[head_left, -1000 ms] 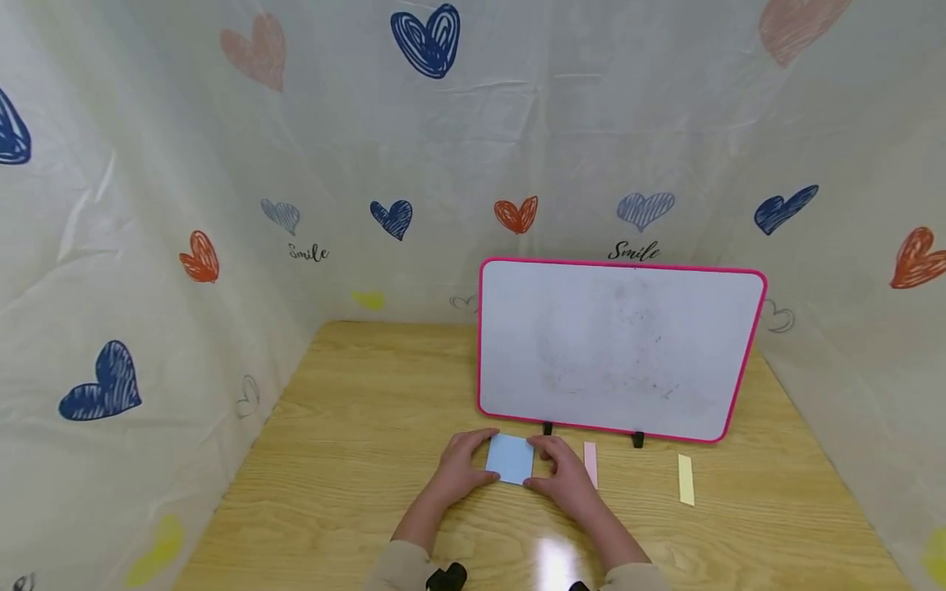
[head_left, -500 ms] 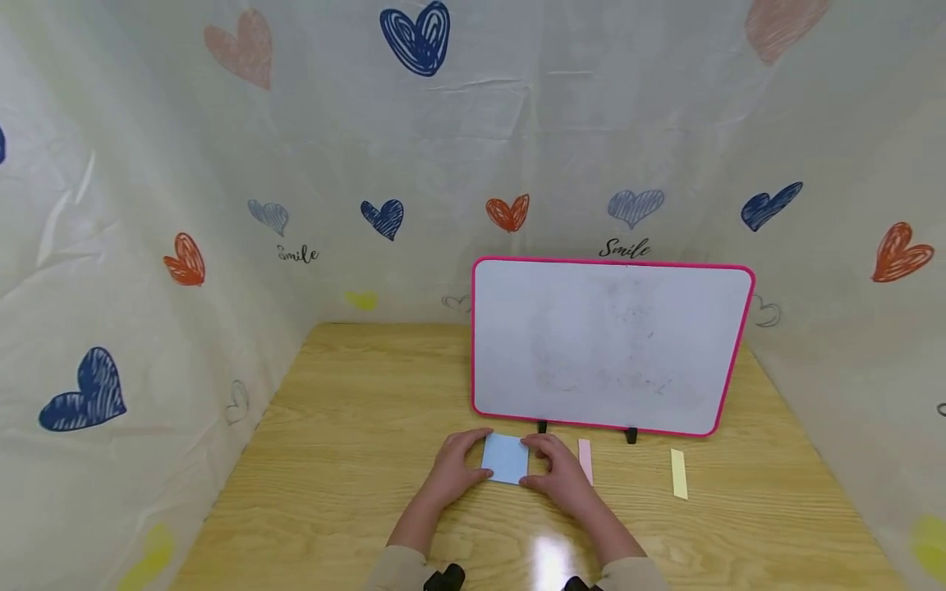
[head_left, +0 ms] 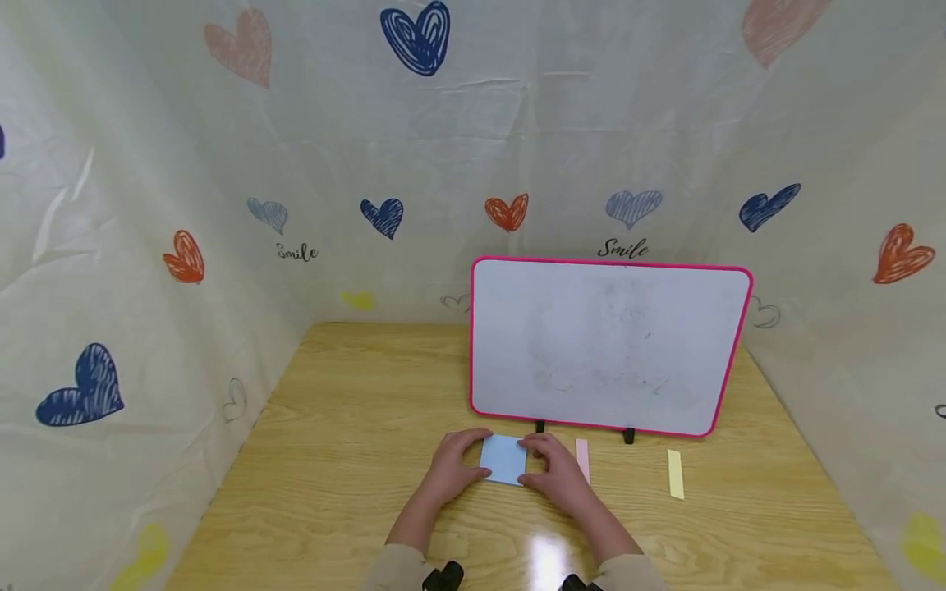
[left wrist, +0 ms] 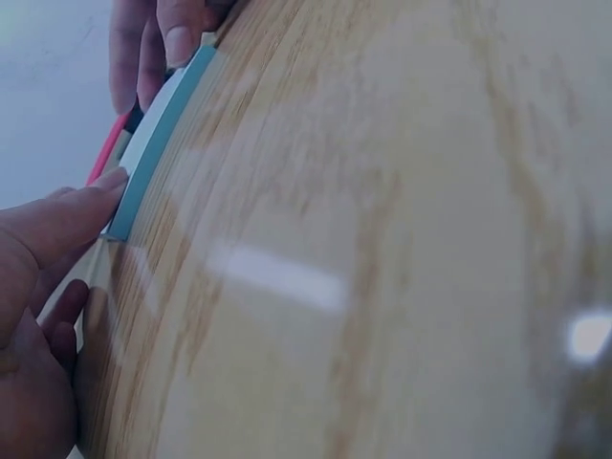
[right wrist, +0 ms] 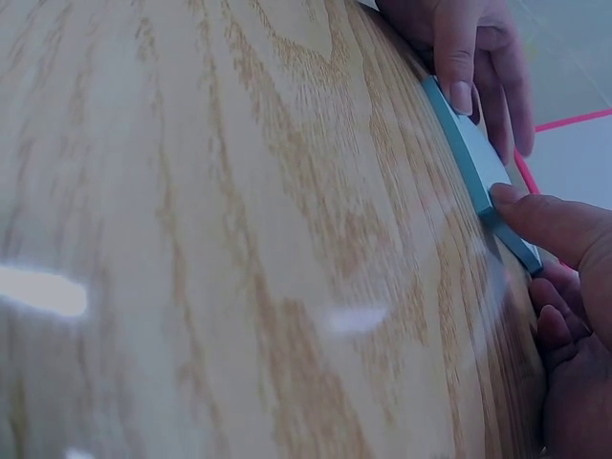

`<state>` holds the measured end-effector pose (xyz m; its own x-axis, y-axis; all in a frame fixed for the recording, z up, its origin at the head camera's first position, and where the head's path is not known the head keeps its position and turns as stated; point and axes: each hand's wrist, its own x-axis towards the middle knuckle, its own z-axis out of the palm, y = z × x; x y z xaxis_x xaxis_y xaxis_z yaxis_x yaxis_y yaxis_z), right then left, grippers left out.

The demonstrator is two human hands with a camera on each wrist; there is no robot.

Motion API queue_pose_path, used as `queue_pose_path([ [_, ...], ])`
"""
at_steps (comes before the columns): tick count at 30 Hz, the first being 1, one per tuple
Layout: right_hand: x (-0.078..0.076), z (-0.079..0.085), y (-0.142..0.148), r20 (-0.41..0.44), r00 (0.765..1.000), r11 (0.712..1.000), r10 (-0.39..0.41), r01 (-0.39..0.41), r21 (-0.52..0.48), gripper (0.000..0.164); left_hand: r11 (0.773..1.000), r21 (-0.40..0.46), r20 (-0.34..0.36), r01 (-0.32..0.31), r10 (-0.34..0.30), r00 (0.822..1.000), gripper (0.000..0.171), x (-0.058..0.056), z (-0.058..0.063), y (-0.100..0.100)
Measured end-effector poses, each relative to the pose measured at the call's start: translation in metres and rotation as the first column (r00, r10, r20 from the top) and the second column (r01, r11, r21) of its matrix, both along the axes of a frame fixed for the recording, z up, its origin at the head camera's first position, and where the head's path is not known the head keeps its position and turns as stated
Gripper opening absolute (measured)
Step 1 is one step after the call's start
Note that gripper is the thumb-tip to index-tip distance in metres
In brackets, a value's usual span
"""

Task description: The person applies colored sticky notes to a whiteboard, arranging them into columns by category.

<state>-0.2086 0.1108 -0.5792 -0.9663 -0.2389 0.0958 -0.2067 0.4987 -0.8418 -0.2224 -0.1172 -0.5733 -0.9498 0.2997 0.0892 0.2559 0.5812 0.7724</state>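
Note:
A light blue square pad of sticky notes point(head_left: 504, 460) lies flat on the wooden table point(head_left: 355, 492), between two hands. My left hand point(head_left: 452, 464) holds its left side, thumb at the near corner and forefinger at the far one. On the opposite side, my right hand point(head_left: 560, 474) grips the pad in the same way. Seen low from the left wrist, the pad point(left wrist: 158, 153) shows a thick blue-green edge with the left thumb point(left wrist: 86, 215) on it. In the right wrist view, the right thumb point(right wrist: 540, 220) presses on the pad's point(right wrist: 464, 153) near edge.
Behind the hands a whiteboard point(head_left: 613, 345) with a pink frame stands on small black feet. A pink paper strip point(head_left: 583, 461) lies just right of the right hand, and a pale yellow strip point(head_left: 676, 474) farther right. A heart-printed curtain point(head_left: 443, 148) surrounds the table.
The head view has shifted slightly, so everything sits a little farther left in the picture. Both hands keep their hold on the sticky note pad, which stays in place on the table.

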Motion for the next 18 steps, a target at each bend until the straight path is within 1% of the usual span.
queue_pose_path([
  [4,-0.0008,-0.0008,-0.0001,-0.001,1.000,1.000,-0.023,0.023,0.004,0.048,1.000,-0.011,-0.009,0.004,-0.004,1.000,0.053,-0.0011,0.0003,0.0008],
  [7,-0.0007,-0.0017,-0.0009,-0.009,1.000,1.000,-0.008,0.008,0.010,0.051,1.000,-0.016,-0.014,0.001,-0.002,1.000,0.051,-0.0010,0.0010,0.0011],
  [12,0.0012,-0.0040,-0.0028,-0.046,0.999,0.997,0.020,-0.016,0.072,0.060,0.999,-0.039,-0.019,0.005,-0.006,1.000,0.050,0.0000,0.0016,0.0014],
  [14,0.0018,-0.0049,-0.0032,-0.065,0.998,0.995,0.024,-0.017,0.095,0.061,0.999,-0.050,-0.017,0.007,-0.007,1.000,0.051,0.0004,0.0018,0.0012],
  [18,0.0024,-0.0037,-0.0029,-0.094,0.995,0.992,0.034,-0.023,0.123,0.062,0.999,-0.043,0.005,0.015,-0.015,1.000,0.053,0.0005,0.0009,0.0005],
])
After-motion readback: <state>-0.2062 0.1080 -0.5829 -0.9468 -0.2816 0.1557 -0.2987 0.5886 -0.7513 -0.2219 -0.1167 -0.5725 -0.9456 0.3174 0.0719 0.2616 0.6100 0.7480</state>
